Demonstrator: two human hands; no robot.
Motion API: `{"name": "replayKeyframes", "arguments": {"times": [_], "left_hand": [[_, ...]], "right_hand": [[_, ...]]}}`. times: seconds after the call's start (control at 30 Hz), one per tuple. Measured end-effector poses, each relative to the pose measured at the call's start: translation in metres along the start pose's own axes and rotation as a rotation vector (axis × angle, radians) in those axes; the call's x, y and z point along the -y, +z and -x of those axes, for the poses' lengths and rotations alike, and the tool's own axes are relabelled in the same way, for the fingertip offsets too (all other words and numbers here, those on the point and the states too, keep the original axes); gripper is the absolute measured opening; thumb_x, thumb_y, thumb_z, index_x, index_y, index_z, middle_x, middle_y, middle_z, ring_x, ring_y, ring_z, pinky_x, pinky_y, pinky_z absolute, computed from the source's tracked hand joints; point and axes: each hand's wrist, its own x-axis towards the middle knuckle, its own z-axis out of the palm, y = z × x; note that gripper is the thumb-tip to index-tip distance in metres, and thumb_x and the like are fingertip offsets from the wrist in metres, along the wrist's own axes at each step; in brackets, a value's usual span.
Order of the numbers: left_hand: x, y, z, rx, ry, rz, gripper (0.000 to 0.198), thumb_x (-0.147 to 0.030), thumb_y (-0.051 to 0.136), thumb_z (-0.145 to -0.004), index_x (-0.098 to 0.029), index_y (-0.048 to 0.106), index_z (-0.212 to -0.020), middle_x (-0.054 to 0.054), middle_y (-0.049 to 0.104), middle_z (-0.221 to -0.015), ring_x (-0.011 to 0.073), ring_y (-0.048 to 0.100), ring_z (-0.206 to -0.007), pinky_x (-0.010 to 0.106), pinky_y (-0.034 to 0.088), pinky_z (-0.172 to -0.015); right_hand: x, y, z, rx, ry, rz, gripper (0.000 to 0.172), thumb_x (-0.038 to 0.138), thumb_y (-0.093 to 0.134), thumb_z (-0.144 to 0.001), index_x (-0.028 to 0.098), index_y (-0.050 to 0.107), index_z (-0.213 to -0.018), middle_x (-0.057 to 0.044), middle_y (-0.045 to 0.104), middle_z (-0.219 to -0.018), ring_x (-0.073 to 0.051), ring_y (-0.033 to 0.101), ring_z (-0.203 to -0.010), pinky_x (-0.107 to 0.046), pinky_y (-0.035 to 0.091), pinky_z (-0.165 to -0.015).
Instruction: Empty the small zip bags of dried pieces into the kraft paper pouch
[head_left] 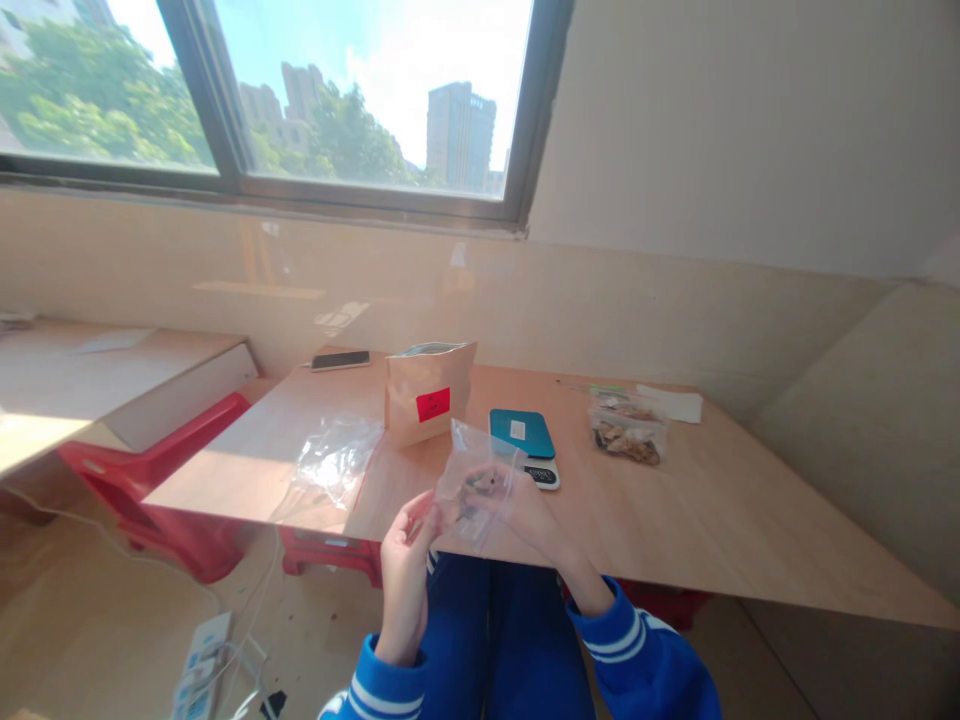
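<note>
A clear bag (480,492) is held low in the middle of the frame, above the front edge of the table (720,515). Its left side is pinched by the fingers of the left hand (407,548). The fingers of the right hand (537,514) are mostly covered by the clear bag, so it cannot be told how they are bent. Small bits are seen inside, but they are hard to make out. A corner of the blue-green scale (523,434) is blocked by the clear bag. In the middle, a brown paper bag (409,400) is stood up; the writing on its red label (433,404) cannot be read. To its left, thin plastic (337,462) is blurred by shine. At the right, white paper (681,406) is partly hidden by bags of brown bits (628,440). Red stools (214,540) are partly covered by the table. A power strip (201,665) is cut off at the lower left.
</note>
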Motion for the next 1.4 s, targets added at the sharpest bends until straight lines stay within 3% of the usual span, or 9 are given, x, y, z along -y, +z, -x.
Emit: {"name": "replayKeyframes", "arguments": {"times": [0.23, 0.37, 0.47, 0.67, 0.8, 0.9, 1.13, 1.27, 1.4], "left_hand": [[-0.014, -0.015, -0.008, -0.064, -0.003, 0.163, 0.044, -0.031, 0.072, -0.074, -0.018, 0.060, -0.114, 0.007, 0.067, -0.107, 0.0171, 0.067, -0.095, 0.026, 0.054, -0.081], [-0.023, -0.023, -0.014, -0.153, -0.039, 0.243, 0.038, -0.016, 0.069, -0.076, -0.021, 0.063, -0.113, 0.005, 0.065, -0.112, 0.0133, 0.068, -0.093, 0.021, 0.055, -0.080], [-0.028, -0.031, -0.018, -0.241, -0.028, 0.312, 0.037, -0.009, 0.064, -0.079, -0.022, 0.064, -0.114, 0.005, 0.065, -0.116, 0.0125, 0.068, -0.094, 0.019, 0.055, -0.080], [-0.034, -0.048, -0.028, -0.318, -0.030, 0.328, 0.031, -0.010, 0.061, -0.081, -0.024, 0.068, -0.107, 0.002, 0.064, -0.122, 0.0141, 0.068, -0.098, 0.019, 0.056, -0.081], [-0.040, -0.052, -0.031, -0.347, -0.032, 0.325, 0.027, -0.013, 0.061, -0.081, -0.025, 0.069, -0.103, 0.001, 0.064, -0.124, 0.0170, 0.065, -0.106, 0.023, 0.054, -0.090], [-0.043, -0.053, -0.032, -0.379, -0.018, 0.332, 0.025, -0.013, 0.062, -0.079, -0.025, 0.070, -0.100, 0.002, 0.066, -0.121, 0.0198, 0.064, -0.109, 0.030, 0.051, -0.098], [-0.040, -0.051, -0.031, -0.358, -0.020, 0.336, 0.027, -0.011, 0.059, -0.081, -0.023, 0.069, -0.103, 0.002, 0.064, -0.125, 0.0171, 0.065, -0.106, 0.027, 0.050, -0.098], [-0.041, -0.044, -0.027, -0.287, -0.031, 0.297, 0.036, -0.011, 0.061, -0.080, -0.025, 0.066, -0.113, 0.002, 0.062, -0.129, 0.0153, 0.064, -0.109, 0.023, 0.049, -0.098], [-0.038, -0.036, -0.024, -0.238, -0.047, 0.284, 0.038, -0.012, 0.064, -0.078, -0.026, 0.067, -0.114, -0.001, 0.057, -0.136, 0.0168, 0.060, -0.115, 0.024, 0.048, -0.100]], "right_hand": [[0.010, -0.015, -0.006, -0.005, 0.019, -0.053, 0.038, 0.037, 0.080, -0.064, 0.017, 0.069, -0.095, -0.007, 0.072, -0.098, -0.022, 0.068, -0.089, -0.037, 0.054, -0.085], [0.034, -0.035, -0.025, 0.112, 0.062, 0.004, 0.034, 0.034, 0.080, -0.065, 0.016, 0.067, -0.090, -0.005, 0.070, -0.087, -0.020, 0.068, -0.081, -0.035, 0.054, -0.078], [0.063, -0.043, -0.060, 0.134, -0.093, 0.000, 0.030, 0.035, 0.076, -0.070, 0.015, 0.066, -0.090, -0.005, 0.069, -0.085, -0.018, 0.066, -0.080, -0.034, 0.053, -0.077], [0.105, -0.022, -0.163, -0.263, -0.524, 0.178, 0.026, 0.035, 0.067, -0.076, 0.018, 0.063, -0.095, -0.003, 0.067, -0.091, -0.016, 0.063, -0.082, -0.029, 0.050, -0.076], [0.099, -0.005, -0.196, -0.121, -0.601, 0.566, 0.017, 0.031, 0.062, -0.080, 0.018, 0.065, -0.091, -0.003, 0.067, -0.090, -0.015, 0.060, -0.082, -0.026, 0.047, -0.075], [0.085, -0.004, -0.197, 0.022, -0.570, 0.693, 0.021, 0.032, 0.052, -0.088, 0.018, 0.065, -0.097, -0.004, 0.069, -0.090, -0.015, 0.061, -0.079, -0.026, 0.047, -0.073], [0.076, -0.008, -0.191, 0.100, -0.595, 0.901, 0.040, 0.024, 0.035, -0.096, 0.016, 0.054, -0.130, -0.014, 0.067, -0.113, -0.025, 0.061, -0.101, -0.041, 0.045, -0.092], [0.081, 0.001, -0.170, -0.072, -0.580, 0.923, 0.045, 0.021, 0.033, -0.095, 0.013, 0.043, -0.138, -0.016, 0.063, -0.116, -0.027, 0.058, -0.106, -0.044, 0.044, -0.094], [0.079, 0.019, -0.123, -0.274, -0.621, 0.678, 0.037, 0.021, 0.032, -0.095, 0.022, 0.052, -0.126, -0.010, 0.061, -0.117, -0.023, 0.055, -0.109, -0.040, 0.043, -0.095]]}}
